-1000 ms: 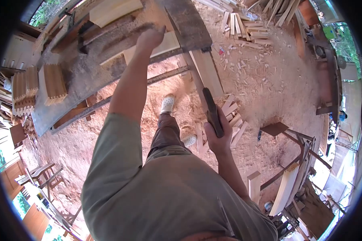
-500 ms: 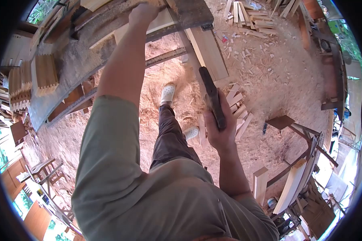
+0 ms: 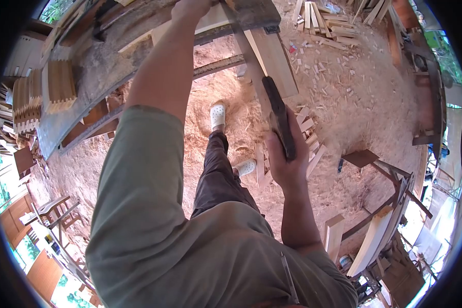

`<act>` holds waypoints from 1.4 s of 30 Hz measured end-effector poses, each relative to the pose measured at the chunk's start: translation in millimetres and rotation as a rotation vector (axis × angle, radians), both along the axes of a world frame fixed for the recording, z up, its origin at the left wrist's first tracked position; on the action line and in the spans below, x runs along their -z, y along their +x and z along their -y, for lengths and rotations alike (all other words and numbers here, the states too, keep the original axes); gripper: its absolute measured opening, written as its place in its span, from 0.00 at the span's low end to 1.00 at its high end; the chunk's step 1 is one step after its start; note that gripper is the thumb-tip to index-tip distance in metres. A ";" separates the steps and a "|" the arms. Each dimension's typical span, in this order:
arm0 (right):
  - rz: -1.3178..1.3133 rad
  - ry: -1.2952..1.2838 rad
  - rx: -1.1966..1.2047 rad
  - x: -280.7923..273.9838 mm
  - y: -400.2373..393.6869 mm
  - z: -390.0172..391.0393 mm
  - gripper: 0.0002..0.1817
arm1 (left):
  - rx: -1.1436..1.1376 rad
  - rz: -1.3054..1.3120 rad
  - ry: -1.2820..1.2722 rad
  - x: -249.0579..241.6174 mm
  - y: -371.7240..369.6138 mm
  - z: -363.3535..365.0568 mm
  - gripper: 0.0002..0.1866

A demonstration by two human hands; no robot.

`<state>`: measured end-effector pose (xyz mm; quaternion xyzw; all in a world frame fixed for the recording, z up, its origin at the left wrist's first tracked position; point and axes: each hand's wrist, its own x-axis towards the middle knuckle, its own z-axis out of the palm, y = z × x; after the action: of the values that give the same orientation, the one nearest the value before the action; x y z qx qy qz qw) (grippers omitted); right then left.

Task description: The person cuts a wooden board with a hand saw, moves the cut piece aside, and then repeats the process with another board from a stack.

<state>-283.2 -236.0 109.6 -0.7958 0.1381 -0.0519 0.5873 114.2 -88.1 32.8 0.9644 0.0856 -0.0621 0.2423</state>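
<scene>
Right hand: wrapped around the handle point(image 3: 280, 120) of the saw point(image 3: 247, 49), fingers point(image 3: 293, 123) closed on it.
Saw: in front of the body; blade extends from the handle to the bench point(image 3: 100, 66) edge, beside the end of the bench board point(image 3: 213, 19). Blade blurred; contact with wood cannot be told.
Left hand point(image 3: 191, 9): at the bench board, arm outstretched; cut by the top border, so whether fingers are apart or together cannot be told.
Bench board: pale, lying on the bench near its edge.
Second board point(image 3: 277, 64): pale, wide, right of the blade, past the bench edge.
Bench, far left: notched pieces point(image 3: 61, 82), grouped, toothed ends toward the body.
Floor point(image 3: 364, 102): sawdust and small scraps; offcuts point(image 3: 329, 28) heaped at upper right; more sticks point(image 3: 313, 146) just beside the right hand.
Feet: white shoes point(image 3: 218, 116), on the sawdust.
</scene>
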 end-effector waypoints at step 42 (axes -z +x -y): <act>0.034 -0.024 -0.009 12.3 83.5 -6.2 0.26 | 0.017 0.489 0.087 31.1 -45.9 -7.5 0.24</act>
<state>-199.7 -229.8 97.3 -0.8025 0.1238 -0.0647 0.5801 68.2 -80.7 1.7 0.9610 0.0189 0.1749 0.2135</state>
